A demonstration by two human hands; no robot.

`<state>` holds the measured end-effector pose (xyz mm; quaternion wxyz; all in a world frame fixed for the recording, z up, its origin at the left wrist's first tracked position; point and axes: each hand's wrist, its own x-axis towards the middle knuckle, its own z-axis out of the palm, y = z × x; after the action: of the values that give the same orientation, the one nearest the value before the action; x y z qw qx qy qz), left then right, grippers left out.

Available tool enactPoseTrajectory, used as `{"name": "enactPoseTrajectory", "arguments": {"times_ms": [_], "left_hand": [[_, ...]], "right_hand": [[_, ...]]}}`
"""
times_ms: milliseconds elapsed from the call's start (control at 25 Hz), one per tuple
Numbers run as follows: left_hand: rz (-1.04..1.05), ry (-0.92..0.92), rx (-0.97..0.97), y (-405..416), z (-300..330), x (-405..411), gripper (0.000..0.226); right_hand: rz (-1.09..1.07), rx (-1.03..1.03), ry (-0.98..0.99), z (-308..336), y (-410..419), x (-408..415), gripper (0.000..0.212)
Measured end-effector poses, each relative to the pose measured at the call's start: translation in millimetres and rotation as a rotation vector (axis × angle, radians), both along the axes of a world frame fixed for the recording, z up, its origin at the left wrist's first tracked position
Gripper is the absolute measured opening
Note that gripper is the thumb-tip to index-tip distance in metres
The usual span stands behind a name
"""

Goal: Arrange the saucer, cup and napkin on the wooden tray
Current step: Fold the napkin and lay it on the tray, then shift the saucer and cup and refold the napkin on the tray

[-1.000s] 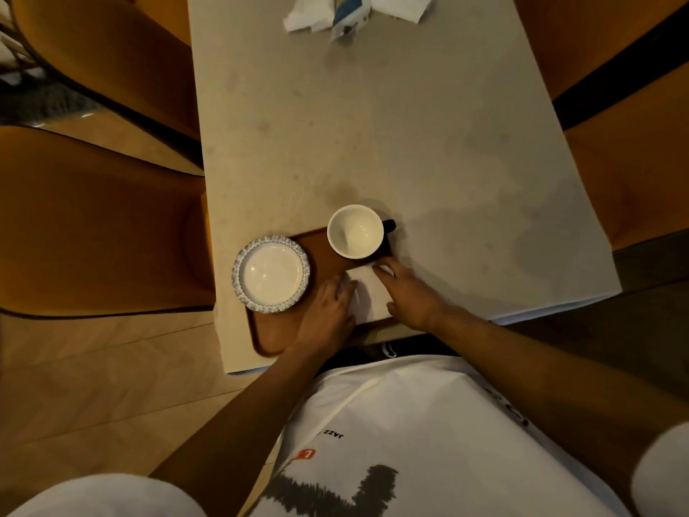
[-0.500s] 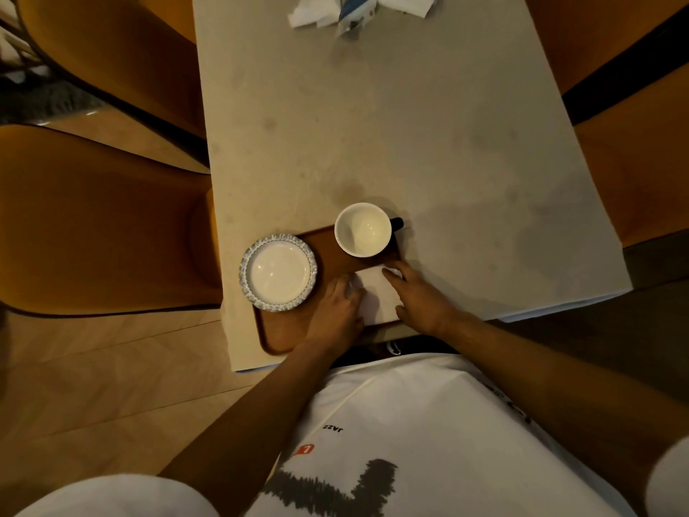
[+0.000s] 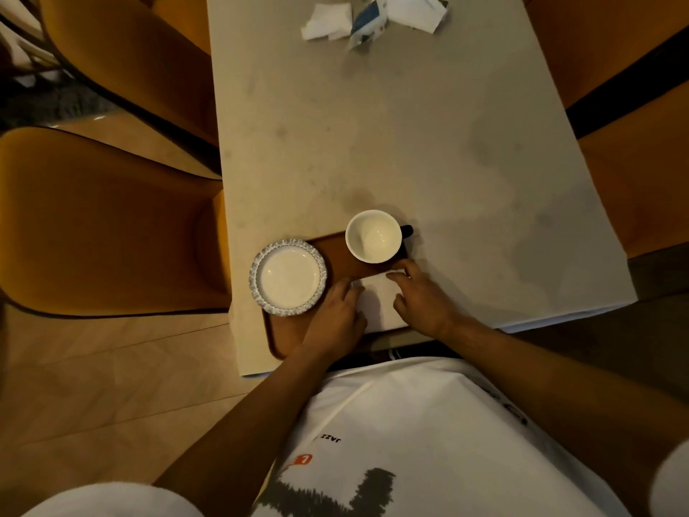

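Observation:
A wooden tray (image 3: 294,330) lies at the table's near left corner. On its left end sits a white saucer (image 3: 288,276) with a blue patterned rim. A white cup (image 3: 373,236) with a dark handle stands upright and empty at the tray's far right. A folded white napkin (image 3: 378,299) lies flat on the tray's right part, below the cup. My left hand (image 3: 335,319) rests with its fingertips on the napkin's left edge. My right hand (image 3: 423,298) presses its fingers on the napkin's right and top edge. Both hands hide parts of the napkin.
The beige table (image 3: 410,143) stretches away from me. Crumpled white tissues and a blue-white packet (image 3: 367,20) lie at its far end. Orange chairs (image 3: 100,225) stand on the left and right (image 3: 641,173). The floor (image 3: 112,386) is wooden.
Both hands have stayed on the napkin with only small finger shifts. The cup, saucer and tray have not moved.

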<state>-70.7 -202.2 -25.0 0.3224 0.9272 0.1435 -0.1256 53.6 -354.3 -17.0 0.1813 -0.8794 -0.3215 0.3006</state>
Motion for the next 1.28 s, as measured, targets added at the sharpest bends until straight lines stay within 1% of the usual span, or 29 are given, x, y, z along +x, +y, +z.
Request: {"name": "enactPoseTrajectory", "arguments": {"times_ms": [80, 200, 280, 360, 440, 520, 600, 680, 760, 840, 920, 1040, 1280], "left_hand": [[0.088, -0.036, -0.019, 8.4, 0.4, -7.3, 0.047], [0.268, -0.078, -0.016, 36.4, -0.4, -33.9, 0.038], [0.411, -0.105, -0.026, 57.1, 0.9, -49.0, 0.035], [0.546, -0.102, -0.04, 77.0, 1.2, -60.3, 0.033], [0.673, -0.073, -0.046, 97.4, -2.9, -67.4, 0.036], [0.796, -0.011, -0.086, 116.9, -10.9, -71.0, 0.046], [0.888, 0.061, -0.173, 131.9, -16.5, -68.3, 0.055], [0.923, 0.066, -0.263, 143.9, -19.2, -60.3, 0.054], [0.928, 0.036, -0.31, 148.6, -19.4, -53.5, 0.045], [0.917, 0.008, -0.298, 148.9, -19.0, -49.9, 0.035], [0.917, -0.013, -0.298, 147.3, -21.6, -51.4, 0.029], [0.904, -0.015, -0.316, 144.7, -24.1, -55.5, 0.029], [0.915, -0.028, -0.371, 131.6, -22.1, -70.6, 0.033]], "right_hand": [[0.011, 0.042, -0.015, 1.6, 10.8, -4.9, 0.038], [0.053, 0.093, 0.097, 3.2, 47.0, -22.6, 0.027], [0.024, 0.093, 0.122, 5.5, 74.3, -28.9, 0.025], [-0.042, 0.062, 0.133, 5.9, 97.5, -30.0, 0.029], [-0.105, 0.019, 0.151, 4.0, 115.5, -28.3, 0.038], [-0.127, -0.026, 0.168, -1.3, 129.7, -27.1, 0.046], [-0.143, -0.066, 0.185, -8.2, 140.0, -27.1, 0.05], [-0.184, -0.061, 0.194, -15.7, 146.7, -27.5, 0.049], [-0.233, -0.031, 0.195, -19.8, 148.4, -28.0, 0.045], [-0.27, 0.006, 0.196, -22.5, 148.9, -28.9, 0.041], [-0.287, 0.023, 0.205, -24.7, 148.4, -30.6, 0.04], [-0.305, 0.036, 0.214, -24.7, 145.9, -31.0, 0.038], [-0.32, -0.002, 0.26, -23.8, 136.9, -33.5, 0.034]]}}
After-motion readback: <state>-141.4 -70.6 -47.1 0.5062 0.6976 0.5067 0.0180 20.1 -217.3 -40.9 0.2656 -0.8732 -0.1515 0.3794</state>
